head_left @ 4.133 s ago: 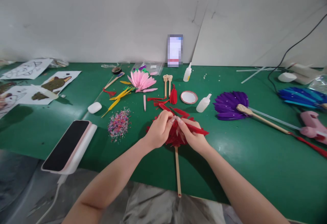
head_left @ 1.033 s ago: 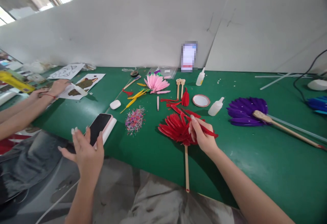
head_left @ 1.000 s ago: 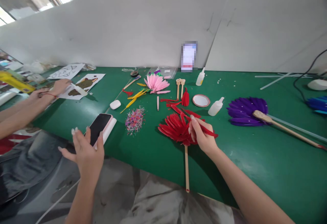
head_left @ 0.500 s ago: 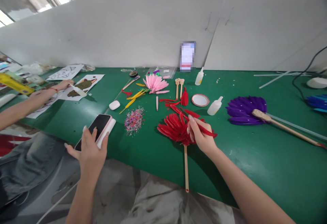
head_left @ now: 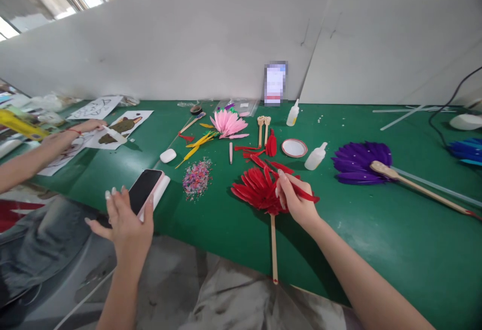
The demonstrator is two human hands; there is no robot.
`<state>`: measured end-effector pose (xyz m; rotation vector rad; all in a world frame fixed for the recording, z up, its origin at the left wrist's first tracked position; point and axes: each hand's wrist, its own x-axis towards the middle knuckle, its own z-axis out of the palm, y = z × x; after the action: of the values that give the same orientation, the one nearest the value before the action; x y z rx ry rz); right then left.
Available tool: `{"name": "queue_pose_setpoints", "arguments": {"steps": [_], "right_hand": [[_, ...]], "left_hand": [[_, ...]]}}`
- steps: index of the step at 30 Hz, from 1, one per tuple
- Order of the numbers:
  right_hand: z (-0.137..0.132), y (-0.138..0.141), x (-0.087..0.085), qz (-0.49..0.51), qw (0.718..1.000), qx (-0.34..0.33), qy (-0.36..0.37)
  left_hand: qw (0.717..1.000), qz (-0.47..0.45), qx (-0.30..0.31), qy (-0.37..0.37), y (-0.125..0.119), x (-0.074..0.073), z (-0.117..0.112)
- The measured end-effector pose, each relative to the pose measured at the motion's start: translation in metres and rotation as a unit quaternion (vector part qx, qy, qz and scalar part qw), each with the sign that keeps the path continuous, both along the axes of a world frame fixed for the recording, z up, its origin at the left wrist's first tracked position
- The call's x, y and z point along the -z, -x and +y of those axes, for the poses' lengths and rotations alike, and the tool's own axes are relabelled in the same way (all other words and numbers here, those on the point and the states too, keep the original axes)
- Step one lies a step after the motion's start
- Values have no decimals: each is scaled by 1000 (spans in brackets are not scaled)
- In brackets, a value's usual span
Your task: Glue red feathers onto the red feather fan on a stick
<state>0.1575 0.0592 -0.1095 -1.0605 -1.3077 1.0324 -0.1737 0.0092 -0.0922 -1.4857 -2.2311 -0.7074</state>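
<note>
A red-feathered hand fan (head_left: pixel 248 189) is lying on the green table (head_left: pixel 226 229), its handle pointing to 6 o'clock. The left hand (head_left: pixel 130 229), working at the fan four seconds earlier, is now spreading its fingers apart at 8 o'clock, by the smartphone (head_left: pixel 144 189); whether it is touching the phone, one cannot tell. The right hand (head_left: pixel 299 202) is still clamping a loose red feather (head_left: pixel 311 197) and hiding the fan's right side. A co-worker's forearm (head_left: pixel 48 151) is now showing near 9 o'clock. The frame is cutting off a blue-feathered fan (head_left: pixel 469 149) at 3 o'clock.
</note>
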Motion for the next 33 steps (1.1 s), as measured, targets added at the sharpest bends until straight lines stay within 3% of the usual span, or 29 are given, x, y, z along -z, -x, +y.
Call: {"name": "queue_pose_setpoints", "arguments": {"steps": [7,19,26,29,31,33], "right_hand": [[-1,1,-1,-5,1000,-5,2],[0,1,-2,-10,1000,-6,12],[-1,1,-1,-6,1000,-9,7],[-1,1,-2,-19,1000,-14,4],[-2,2,-3,-28,999,-16,1],[-2,2,-4,-33,999,-10,-4]], "left_hand": [[999,-29,-11,-25,-4,-1,-8],[1000,-23,-15,5,-5,2,-10],[999,-14,9,-30,-7,-6,-4],[993,-30,108,-43,-27,-9,9],[964,-94,247,-2,-52,-14,22],[929,-154,333,55,-85,-21,37]]}}
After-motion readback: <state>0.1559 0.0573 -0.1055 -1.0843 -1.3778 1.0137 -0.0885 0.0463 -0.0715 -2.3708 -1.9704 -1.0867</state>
